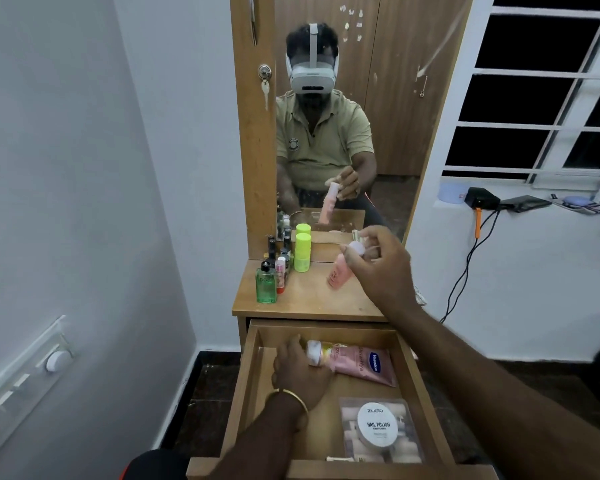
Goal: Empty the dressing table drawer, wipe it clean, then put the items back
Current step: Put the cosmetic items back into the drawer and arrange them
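Observation:
The wooden drawer [414, 382] of the dressing table stands pulled out below me. My left hand [300, 372] reaches into it and grips the white cap end of a pink tube [361, 363] lying across the back. A round white nail polish remover tub [378, 424] sits on a clear packet [406, 445] at the drawer's front right. My right hand [381, 268] is over the table top [312, 299], holding a tilted pink bottle [340, 271] with a pale cap.
At the table top's left stand a green bottle [266, 285], a lime-green stick [302, 252], a red-based tube [280, 275] and several dark small bottles. A mirror [343, 133] rises behind. A black cable [465, 268] hangs by the right wall, under a window ledge with clutter.

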A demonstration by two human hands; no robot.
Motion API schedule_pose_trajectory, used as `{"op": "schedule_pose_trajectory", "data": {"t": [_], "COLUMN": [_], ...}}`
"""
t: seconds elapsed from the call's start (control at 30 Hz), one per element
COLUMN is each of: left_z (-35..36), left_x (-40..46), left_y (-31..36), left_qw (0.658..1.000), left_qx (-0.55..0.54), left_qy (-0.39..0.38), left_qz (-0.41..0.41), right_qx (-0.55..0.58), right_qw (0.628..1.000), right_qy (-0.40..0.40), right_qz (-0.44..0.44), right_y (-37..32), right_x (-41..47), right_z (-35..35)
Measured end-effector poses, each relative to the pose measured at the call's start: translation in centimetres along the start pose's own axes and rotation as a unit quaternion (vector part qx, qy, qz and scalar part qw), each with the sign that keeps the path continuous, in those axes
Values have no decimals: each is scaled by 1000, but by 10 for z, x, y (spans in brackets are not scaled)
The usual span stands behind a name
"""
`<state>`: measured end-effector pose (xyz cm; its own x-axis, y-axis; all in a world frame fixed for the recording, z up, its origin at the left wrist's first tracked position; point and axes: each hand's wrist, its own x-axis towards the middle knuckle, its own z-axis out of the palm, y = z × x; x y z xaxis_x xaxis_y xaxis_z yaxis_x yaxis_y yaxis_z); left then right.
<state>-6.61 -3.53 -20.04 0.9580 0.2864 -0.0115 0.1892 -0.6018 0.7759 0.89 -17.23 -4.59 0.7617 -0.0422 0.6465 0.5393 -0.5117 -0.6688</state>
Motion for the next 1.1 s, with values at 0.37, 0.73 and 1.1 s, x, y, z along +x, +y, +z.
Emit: {"op": "schedule_pose_trajectory", "data": {"t": [0.37,0.73,1.1], "left_z": [-4,5,10], "left_x": [-4,-7,-9], "left_y": [0,-1,1], "left_qw": [983,965,951], "left_qx": [-182,-212,-224], "left_qy": [-35,-149,-190], "left_qz": [12,-45,-96], "right_qx": [25,-120,-344], "right_qw": [975,959,859], "right_qy": [13,-68,-287], "right_qz": [219,250,246], "right_y": [52,65,54], "right_x": [-113,-138,-145], "right_z": [-29,-27,-28]}}
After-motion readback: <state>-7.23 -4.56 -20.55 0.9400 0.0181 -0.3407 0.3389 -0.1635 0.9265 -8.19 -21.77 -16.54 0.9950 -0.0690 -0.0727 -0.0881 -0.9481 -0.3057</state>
